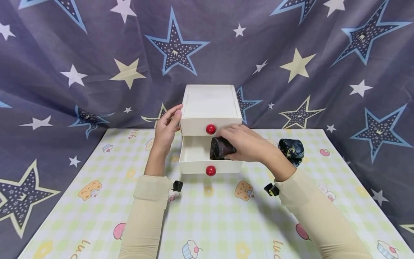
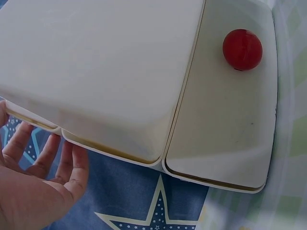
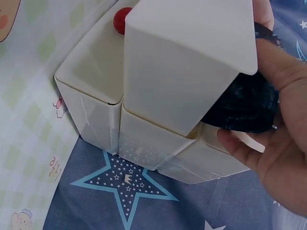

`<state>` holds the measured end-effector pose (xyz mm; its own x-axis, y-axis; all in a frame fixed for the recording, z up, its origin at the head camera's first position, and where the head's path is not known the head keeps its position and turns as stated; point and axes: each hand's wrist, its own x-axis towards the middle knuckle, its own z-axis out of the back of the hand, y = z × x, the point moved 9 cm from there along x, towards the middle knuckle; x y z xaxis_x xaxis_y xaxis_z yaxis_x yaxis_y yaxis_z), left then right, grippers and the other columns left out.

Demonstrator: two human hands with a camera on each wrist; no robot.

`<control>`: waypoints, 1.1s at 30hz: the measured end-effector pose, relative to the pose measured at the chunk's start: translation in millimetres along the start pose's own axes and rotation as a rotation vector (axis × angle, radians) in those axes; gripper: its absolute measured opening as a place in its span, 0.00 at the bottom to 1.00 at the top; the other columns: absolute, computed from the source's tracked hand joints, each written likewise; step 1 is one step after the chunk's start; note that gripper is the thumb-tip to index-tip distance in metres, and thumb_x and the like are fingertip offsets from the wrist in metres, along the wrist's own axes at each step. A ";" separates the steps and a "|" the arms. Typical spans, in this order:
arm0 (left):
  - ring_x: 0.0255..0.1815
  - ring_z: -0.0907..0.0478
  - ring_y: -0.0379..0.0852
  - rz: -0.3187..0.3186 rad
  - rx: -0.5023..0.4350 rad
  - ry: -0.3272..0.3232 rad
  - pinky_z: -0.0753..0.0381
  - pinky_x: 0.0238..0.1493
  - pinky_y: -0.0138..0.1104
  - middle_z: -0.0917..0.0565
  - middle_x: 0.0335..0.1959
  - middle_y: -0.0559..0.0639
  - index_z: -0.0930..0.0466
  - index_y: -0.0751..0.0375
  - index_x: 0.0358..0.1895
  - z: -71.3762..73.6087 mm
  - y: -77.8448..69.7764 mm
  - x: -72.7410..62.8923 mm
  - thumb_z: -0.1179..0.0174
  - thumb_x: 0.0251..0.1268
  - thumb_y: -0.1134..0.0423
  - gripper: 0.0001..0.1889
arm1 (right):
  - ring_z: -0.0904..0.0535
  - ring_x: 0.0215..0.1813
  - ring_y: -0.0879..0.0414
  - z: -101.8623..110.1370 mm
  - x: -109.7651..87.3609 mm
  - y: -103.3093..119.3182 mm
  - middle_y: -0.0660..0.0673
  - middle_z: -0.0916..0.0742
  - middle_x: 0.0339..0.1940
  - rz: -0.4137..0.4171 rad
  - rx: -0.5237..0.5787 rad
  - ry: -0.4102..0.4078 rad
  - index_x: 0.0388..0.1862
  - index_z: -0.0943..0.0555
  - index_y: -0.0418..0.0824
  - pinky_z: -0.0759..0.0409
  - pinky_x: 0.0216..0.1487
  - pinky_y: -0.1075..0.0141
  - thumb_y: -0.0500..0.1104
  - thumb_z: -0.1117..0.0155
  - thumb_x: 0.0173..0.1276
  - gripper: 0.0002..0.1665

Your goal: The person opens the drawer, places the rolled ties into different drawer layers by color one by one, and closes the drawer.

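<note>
Head view: the right hand has its grip curled round a dark roll within the right half of the lower drawer, pulled out from the white drawer unit. The roll lies at the fingertips, its long axis hard to read; contact with the drawer floor cannot be told. Farther from it, the left hand touches the drawer unit's left side, fingers loose. The roll looks soft, near-black, faintly patterned.

Two bundles, one cabinet, three drawers, three knobs.
</note>
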<state>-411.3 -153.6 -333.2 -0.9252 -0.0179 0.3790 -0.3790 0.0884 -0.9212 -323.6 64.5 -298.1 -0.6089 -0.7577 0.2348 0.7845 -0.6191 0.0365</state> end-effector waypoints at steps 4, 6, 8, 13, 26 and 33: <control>0.51 0.23 0.44 0.000 0.000 0.001 0.20 0.49 0.37 0.23 0.65 0.54 0.24 0.57 0.70 -0.6 0.2 -0.5 0.41 0.77 0.49 0.26 | 0.22 0.62 0.46 -8.0 2.8 -0.2 0.44 0.15 0.57 0.019 -0.063 0.024 0.64 0.22 0.42 0.26 0.64 0.50 0.49 0.17 0.57 0.38; 0.51 0.23 0.43 0.001 0.006 0.000 0.21 0.50 0.37 0.23 0.64 0.54 0.24 0.57 0.70 -0.7 0.7 -0.6 0.41 0.77 0.49 0.26 | 0.21 0.62 0.46 -12.8 4.0 -0.6 0.43 0.15 0.57 0.029 -0.090 0.035 0.64 0.22 0.41 0.25 0.65 0.51 0.49 0.17 0.57 0.38; 0.51 0.23 0.43 0.003 0.007 -0.001 0.21 0.50 0.38 0.23 0.64 0.54 0.24 0.57 0.70 -0.6 1.4 -0.6 0.42 0.78 0.49 0.25 | 0.21 0.62 0.45 -16.3 4.4 -0.4 0.43 0.15 0.58 0.039 -0.110 0.037 0.64 0.22 0.41 0.25 0.66 0.52 0.49 0.17 0.57 0.38; 0.52 0.23 0.43 -0.004 0.001 -0.001 0.22 0.50 0.38 0.22 0.64 0.54 0.24 0.58 0.70 -0.7 1.5 -0.2 0.42 0.78 0.50 0.25 | 0.22 0.57 0.47 -16.1 3.4 2.1 0.43 0.17 0.54 0.078 -0.167 -0.020 0.64 0.19 0.40 0.24 0.61 0.54 0.51 0.15 0.55 0.39; 0.52 0.23 0.43 -0.008 0.000 0.001 0.21 0.50 0.39 0.22 0.64 0.54 0.24 0.57 0.71 0.2 -0.3 -0.3 0.42 0.78 0.50 0.25 | 0.26 0.49 0.48 -13.7 -1.8 7.1 0.41 0.21 0.51 0.066 -0.166 0.058 0.68 0.22 0.35 0.23 0.51 0.57 0.54 0.25 0.68 0.37; 0.51 0.23 0.43 -0.005 0.003 -0.008 0.21 0.50 0.39 0.22 0.63 0.53 0.23 0.57 0.70 0.5 0.2 -0.3 0.41 0.78 0.50 0.25 | 0.23 0.51 0.50 -7.4 0.1 4.7 0.42 0.18 0.52 0.050 -0.037 0.058 0.66 0.19 0.37 0.21 0.54 0.57 0.46 0.20 0.62 0.35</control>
<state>-411.1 -154.1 -333.6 -0.9236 -0.0259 0.3826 -0.3833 0.0853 -0.9197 -320.9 60.0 -305.1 -0.5760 -0.7976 0.1790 0.8096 -0.5869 -0.0100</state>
